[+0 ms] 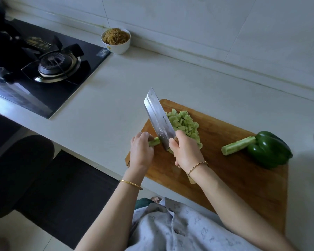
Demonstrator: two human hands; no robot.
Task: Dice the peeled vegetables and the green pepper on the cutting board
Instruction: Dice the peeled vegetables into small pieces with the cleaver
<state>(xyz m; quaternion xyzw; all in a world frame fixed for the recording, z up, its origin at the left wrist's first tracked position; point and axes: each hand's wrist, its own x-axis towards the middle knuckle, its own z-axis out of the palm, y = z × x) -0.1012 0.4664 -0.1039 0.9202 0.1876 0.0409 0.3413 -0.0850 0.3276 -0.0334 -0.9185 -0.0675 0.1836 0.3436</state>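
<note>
- Left hand (141,149): fingers curled over short peeled stalk piece (154,142) on cutting board (243,171).
- Right hand (186,151): fingers wrapped round cleaver (159,118) handle (blade beside diced pile (186,124)).
- Green pepper (269,150) touches whole peeled stalk (238,144).

I see two forearms, bare up to the elbow. A plain gold bangle (130,184) circles the wrist behind the left grip (141,151). A thin twisted gold-coloured bracelet (198,165) sits at the wrist of the right grip (186,153). The torso wears a pale blue-grey buttoned shirt (179,227) with a faint small print, and a dark green edge (143,202) shows beneath it.
</note>
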